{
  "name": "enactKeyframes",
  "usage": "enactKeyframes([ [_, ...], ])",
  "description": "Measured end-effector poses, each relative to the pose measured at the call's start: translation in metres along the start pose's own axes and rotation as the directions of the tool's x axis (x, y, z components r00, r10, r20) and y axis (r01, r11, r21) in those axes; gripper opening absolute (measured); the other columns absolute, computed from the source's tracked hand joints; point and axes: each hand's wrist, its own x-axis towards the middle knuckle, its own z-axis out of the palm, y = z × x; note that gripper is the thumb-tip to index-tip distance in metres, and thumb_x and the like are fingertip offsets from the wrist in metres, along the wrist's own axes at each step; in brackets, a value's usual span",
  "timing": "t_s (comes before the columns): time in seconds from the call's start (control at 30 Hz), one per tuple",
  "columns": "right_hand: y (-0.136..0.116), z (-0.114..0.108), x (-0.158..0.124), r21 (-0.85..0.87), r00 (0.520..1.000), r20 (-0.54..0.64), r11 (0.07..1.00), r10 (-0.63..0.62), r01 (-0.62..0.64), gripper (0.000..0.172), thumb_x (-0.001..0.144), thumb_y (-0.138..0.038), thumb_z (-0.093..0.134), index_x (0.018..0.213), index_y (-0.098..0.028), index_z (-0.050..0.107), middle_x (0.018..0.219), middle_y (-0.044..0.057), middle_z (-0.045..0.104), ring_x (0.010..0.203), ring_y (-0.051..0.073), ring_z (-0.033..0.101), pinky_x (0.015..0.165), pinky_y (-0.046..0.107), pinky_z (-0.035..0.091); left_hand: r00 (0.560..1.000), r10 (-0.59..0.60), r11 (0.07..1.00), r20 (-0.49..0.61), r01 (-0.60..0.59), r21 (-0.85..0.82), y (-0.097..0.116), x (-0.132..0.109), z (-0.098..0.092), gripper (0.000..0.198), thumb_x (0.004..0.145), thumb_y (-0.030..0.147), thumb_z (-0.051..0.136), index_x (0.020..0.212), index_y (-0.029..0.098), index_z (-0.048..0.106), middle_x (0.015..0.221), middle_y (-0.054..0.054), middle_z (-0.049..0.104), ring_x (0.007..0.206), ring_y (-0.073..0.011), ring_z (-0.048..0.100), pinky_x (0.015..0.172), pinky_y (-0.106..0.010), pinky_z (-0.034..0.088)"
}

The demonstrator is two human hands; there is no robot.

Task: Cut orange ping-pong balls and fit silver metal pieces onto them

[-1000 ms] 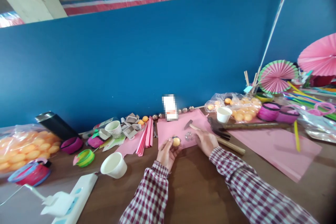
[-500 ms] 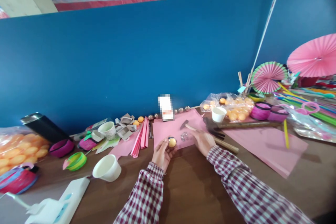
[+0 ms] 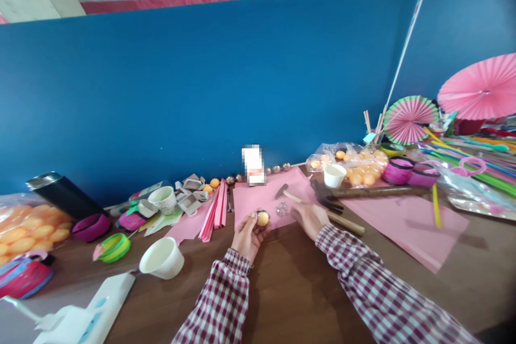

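My left hand (image 3: 246, 237) is closed around an orange table tennis ball (image 3: 263, 218), whose upper edge looks dark and shiny. It is above the front edge of a pink sheet (image 3: 252, 201). A small heap of silvery pieces (image 3: 281, 209) lies on that sheet, just left of my right hand (image 3: 310, 219). The right fingers are drawn together; whatever may be between them is too small to see. Under this hand runs the wooden handle of a small hammer (image 3: 281, 191), its head pointing left and its handle end showing right of the wrist.
Behind the sheet stands a blurred white item (image 3: 253, 164) among several shiny balls (image 3: 286, 167). White cups (image 3: 162, 259) (image 3: 334, 176) flank the work area. A larger hammer (image 3: 379, 192) lies at right, near bagged orange balls (image 3: 363, 172). A power strip (image 3: 110, 301) occupies the near left.
The whole view has shifted slightly left. My left hand keeps its grip on the ball, and my right hand stays by the silvery pieces with little visible movement.
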Motion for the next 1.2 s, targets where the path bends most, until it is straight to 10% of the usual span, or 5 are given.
enactKeyframes([
  [0.57, 0.002, -0.014, -0.001, -0.060, 0.986, 0.095, 0.988, -0.139, 0.146, 0.023, 0.081, -0.025, 0.040, 0.077, -0.019, 0.063, 0.076, 0.004, 0.062, 0.068, 0.014, 0.053, 0.056, 0.022, 0.031, 1.000, -0.001, 1.000, 0.005, 0.001, -0.013, 0.001, 0.001, -0.001, 0.035, 0.072, 0.026, 0.058, 0.104, 0.014, 0.054, 0.081, -0.009, 0.066, 0.073, -0.0177, 0.063, 0.067, -0.030, 0.052],
  [0.93, 0.004, -0.018, -0.005, 0.015, 0.997, 0.078, 1.000, -0.011, 0.010, 0.017, 0.077, -0.025, 0.046, 0.070, -0.021, 0.061, 0.073, 0.000, 0.061, 0.063, 0.012, 0.052, 0.053, 0.021, 0.028, 1.000, 0.011, 1.000, 0.016, -0.011, 0.002, 0.001, 0.000, 0.001, 0.038, 0.070, 0.024, 0.060, 0.106, 0.016, 0.053, 0.081, -0.008, 0.066, 0.075, -0.0166, 0.062, 0.069, -0.030, 0.052],
  [1.2, -0.013, 0.005, -0.004, 0.593, 0.991, -0.128, 0.798, -0.032, 0.102, 0.015, 0.077, -0.028, 0.046, 0.076, -0.018, 0.057, 0.085, 0.004, 0.062, 0.076, 0.014, 0.056, 0.067, 0.025, 0.043, 0.999, 0.038, 0.999, 0.012, -0.038, 0.036, -0.005, 0.002, 0.000, 0.035, 0.069, 0.024, 0.061, 0.102, 0.014, 0.056, 0.083, -0.008, 0.065, 0.070, -0.0144, 0.061, 0.068, -0.030, 0.050],
])
